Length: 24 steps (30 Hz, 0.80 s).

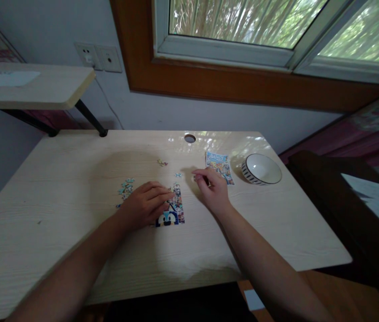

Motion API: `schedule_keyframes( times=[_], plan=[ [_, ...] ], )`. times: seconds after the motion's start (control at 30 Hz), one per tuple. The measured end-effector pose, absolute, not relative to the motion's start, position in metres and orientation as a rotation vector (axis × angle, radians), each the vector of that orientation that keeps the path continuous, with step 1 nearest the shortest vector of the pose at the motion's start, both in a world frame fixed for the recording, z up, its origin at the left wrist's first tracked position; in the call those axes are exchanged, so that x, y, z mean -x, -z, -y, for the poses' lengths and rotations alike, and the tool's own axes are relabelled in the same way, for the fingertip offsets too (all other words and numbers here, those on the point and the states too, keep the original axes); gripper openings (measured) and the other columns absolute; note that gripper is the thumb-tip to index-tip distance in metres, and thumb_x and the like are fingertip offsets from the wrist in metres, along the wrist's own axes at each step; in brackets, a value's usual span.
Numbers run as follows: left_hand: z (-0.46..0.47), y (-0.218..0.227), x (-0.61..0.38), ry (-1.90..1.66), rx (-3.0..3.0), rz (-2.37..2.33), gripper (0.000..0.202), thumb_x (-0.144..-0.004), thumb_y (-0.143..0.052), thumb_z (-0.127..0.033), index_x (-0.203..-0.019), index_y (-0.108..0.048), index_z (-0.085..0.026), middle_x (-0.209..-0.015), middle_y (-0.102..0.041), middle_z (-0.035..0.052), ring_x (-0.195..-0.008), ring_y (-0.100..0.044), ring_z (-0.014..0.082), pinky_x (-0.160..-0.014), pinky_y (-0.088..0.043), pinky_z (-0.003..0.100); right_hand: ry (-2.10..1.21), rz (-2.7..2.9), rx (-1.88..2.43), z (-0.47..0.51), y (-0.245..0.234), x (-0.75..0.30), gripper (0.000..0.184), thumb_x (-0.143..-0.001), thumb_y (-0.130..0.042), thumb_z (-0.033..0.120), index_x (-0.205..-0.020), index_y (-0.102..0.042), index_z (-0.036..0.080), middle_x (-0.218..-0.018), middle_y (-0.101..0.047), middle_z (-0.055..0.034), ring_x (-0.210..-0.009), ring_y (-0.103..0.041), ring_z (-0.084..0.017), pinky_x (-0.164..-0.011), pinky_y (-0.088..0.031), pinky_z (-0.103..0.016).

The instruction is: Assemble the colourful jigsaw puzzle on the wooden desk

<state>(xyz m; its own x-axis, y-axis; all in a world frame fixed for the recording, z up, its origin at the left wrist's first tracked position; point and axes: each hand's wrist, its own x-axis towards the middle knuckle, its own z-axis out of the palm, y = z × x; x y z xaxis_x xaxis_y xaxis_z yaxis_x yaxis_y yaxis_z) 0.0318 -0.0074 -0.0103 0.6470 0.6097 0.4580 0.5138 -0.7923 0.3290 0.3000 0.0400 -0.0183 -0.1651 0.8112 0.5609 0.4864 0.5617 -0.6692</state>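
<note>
My left hand (146, 202) lies flat, fingers stretched out, on the left part of a partly assembled colourful jigsaw puzzle (175, 209) in the middle of the pale wooden desk (58, 188). My right hand (211, 188) rests just right of the puzzle, its fingers pinched on a small puzzle piece (195, 177). Loose pieces lie in a bluish cluster (125, 188) to the left. Single pieces (162, 163) sit further back, one small blue piece (178, 175) close to the puzzle's top.
A printed reference card (221, 166) lies right of my right hand, beside a white bowl with a striped rim (261, 169). A cable hole (190, 138) is at the desk's back edge. A raised shelf (35, 87) stands left; a dark chair (337, 197) right.
</note>
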Motion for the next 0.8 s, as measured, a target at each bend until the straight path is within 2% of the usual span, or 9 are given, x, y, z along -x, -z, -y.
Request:
schedule_keyframes(
  times=[0.13,0.37,0.53,0.8],
  plan=[
    [0.001,0.012,-0.014,-0.978,-2.644,-1.096,0.034,-0.101,-0.054,-0.019,-0.132,-0.067,-0.023,-0.118,-0.074,0.0067,-0.11,-0.063,0.0233,-0.1,-0.053,0.043,-0.375,1.671,1.151,-0.041,0.018,-0.304,0.02,-0.098,-0.056,0.024,-0.108,-0.074,0.025,-0.078,-0.058,0.0001,-0.072,-0.055,-0.017,-0.069,-0.043,-0.033],
    [-0.003,0.006,0.0,-1.113,-2.536,-1.352,0.031,-0.1,-0.054,-0.019,-0.126,-0.07,-0.023,-0.112,-0.074,0.0074,-0.104,-0.063,0.0227,-0.098,-0.051,0.042,-0.367,1.411,1.22,-0.046,0.025,-0.309,0.023,-0.098,-0.055,0.029,-0.113,-0.071,0.025,-0.09,-0.061,-0.0017,-0.078,-0.056,-0.017,-0.07,-0.045,-0.031],
    [-0.01,0.003,0.014,-1.206,-2.488,-1.547,0.026,-0.1,-0.053,-0.022,-0.117,-0.073,-0.021,-0.106,-0.075,0.0069,-0.099,-0.065,0.0224,-0.096,-0.05,0.041,-0.365,1.358,1.205,-0.045,0.025,-0.31,0.024,-0.098,-0.052,0.032,-0.111,-0.071,0.023,-0.087,-0.063,-0.0025,-0.076,-0.057,-0.018,-0.067,-0.045,-0.03],
    [-0.019,-0.001,0.04,-1.33,-2.377,-1.8,0.025,-0.1,-0.052,-0.026,-0.112,-0.073,-0.022,-0.109,-0.076,0.0055,-0.103,-0.068,0.0241,-0.098,-0.051,0.043,-0.419,1.274,1.19,-0.043,0.021,-0.312,0.025,-0.097,-0.055,0.037,-0.108,-0.072,0.022,-0.083,-0.062,-0.0023,-0.076,-0.058,-0.018,-0.067,-0.046,-0.031]
  ],
)
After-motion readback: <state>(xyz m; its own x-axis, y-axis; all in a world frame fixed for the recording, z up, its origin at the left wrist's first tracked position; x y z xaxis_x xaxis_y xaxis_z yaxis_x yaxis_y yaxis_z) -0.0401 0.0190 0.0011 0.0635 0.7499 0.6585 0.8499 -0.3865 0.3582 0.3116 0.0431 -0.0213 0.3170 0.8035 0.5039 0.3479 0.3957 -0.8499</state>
